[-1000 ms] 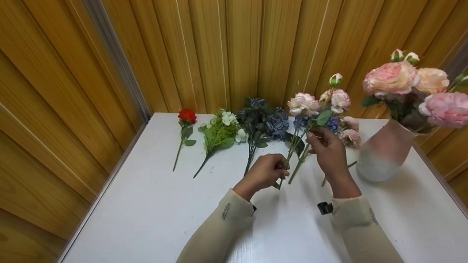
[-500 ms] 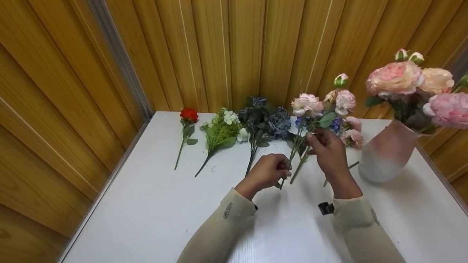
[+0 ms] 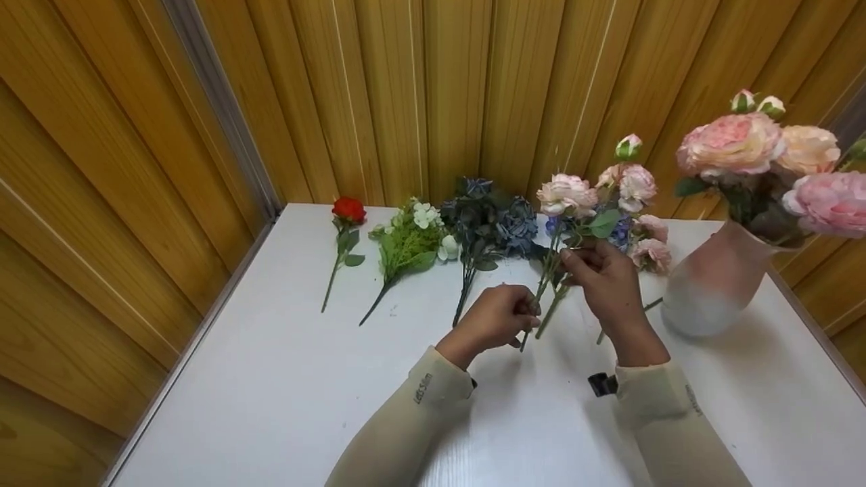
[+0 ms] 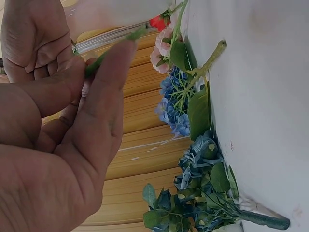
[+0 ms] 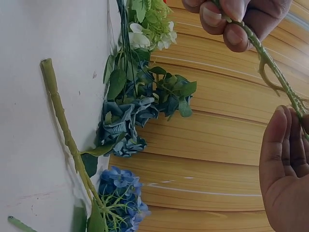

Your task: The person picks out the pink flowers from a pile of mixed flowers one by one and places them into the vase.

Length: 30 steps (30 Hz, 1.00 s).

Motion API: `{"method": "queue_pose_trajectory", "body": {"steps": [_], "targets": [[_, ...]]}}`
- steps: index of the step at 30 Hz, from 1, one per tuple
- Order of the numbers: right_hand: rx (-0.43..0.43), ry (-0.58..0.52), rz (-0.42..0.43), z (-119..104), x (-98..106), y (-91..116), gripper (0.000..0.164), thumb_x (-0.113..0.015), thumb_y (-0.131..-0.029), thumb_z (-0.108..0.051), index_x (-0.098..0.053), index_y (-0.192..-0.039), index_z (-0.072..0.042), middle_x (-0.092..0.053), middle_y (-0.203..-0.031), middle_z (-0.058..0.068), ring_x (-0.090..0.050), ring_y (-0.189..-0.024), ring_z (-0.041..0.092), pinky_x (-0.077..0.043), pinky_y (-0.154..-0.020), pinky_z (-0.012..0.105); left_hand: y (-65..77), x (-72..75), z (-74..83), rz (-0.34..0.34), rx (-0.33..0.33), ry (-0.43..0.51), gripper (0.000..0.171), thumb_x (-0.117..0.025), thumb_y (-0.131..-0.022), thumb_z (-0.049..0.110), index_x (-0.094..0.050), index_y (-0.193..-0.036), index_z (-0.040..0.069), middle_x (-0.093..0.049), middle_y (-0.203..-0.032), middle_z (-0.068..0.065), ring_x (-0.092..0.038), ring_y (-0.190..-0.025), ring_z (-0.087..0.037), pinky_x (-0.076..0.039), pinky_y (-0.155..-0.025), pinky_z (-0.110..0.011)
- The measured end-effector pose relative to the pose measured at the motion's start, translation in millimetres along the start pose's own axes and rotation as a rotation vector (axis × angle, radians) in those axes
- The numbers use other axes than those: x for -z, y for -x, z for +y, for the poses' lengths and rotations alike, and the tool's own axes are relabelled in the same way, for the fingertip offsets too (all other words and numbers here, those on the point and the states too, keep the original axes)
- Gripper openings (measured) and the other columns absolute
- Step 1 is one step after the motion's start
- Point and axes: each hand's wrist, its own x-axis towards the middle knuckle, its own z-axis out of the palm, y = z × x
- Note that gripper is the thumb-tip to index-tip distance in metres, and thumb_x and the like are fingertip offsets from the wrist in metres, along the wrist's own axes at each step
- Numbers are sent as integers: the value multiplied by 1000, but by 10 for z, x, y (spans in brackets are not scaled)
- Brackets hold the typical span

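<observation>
A pink flower spray with several blooms and a bud stands tilted above the table. My left hand pinches its thin green stem near the bottom end. Higher up, just under the leaves, my right hand holds the same spray between thumb and fingers. In the left wrist view the stem's end pokes out past the left hand's fingers. The right wrist view shows the right hand's fingers at the stem. Behind the spray lies a blue hydrangea, partly covered in the head view.
On the right stands a pink-and-white vase holding large pink and peach flowers. Along the table's back lie a red rose, a green-and-white bunch, dark blue flowers and small pink flowers. Wooden panels rise behind.
My right hand's fingers have shifted slightly left at the stem, and the spray's blooms moved slightly with them in the last half second. The left hand stays nearly still.
</observation>
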Motion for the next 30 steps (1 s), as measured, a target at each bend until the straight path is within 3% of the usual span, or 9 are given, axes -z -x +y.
{"method": "queue_pose_trajectory", "body": {"steps": [5, 8, 15, 21, 30], "targets": [[3, 18, -8, -16, 3, -3, 45, -70, -115, -28, -63, -147, 3, -77, -112, -8, -79, -101, 8, -69, -87, 22, -15, -2, 16, -17, 29, 31, 10, -81, -105, 5, -74, -99, 11, -69, -83, 3, -83, -91, -29, -71, -65, -36], [-8, 32, -14, -41, 16, -3, 45, -70, -115, -28, -64, -148, 2, -78, -114, -6, -78, -101, 4, -69, -87, 21, -25, -2, 29, -23, 36, 30, 10, -82, -104, 4, -75, -99, 10, -71, -81, 3, -84, -87, -27, -70, -63, -34], [-3, 64, -26, -79, 52, -10, 44, -71, -115, -31, -65, -144, 1, -80, -116, -3, -78, -103, 5, -70, -85, 22, -31, -3, 47, -26, 34, 21, 3, -84, -103, 8, -81, -103, 6, -81, -87, -2, -86, -92, -40, -67, -59, -28], [14, 93, -19, -101, 62, 6, 42, -69, -116, -31, -65, -142, 2, -79, -117, 0, -77, -100, 0, -70, -83, 22, -29, -1, 39, -48, 44, 34, 21, -86, -103, 10, -83, -121, -1, -87, -104, -11, -86, -96, -38, -68, -61, -29], [34, 160, -1, -136, 82, 4, 43, -69, -116, -32, -65, -145, 0, -76, -137, 23, -76, -101, -4, -69, -83, 19, -23, -3, 14, -28, 44, 7, 21, -85, -103, 12, -84, -121, 1, -88, -105, -10, -85, -79, -30, -71, -64, -36]]}}
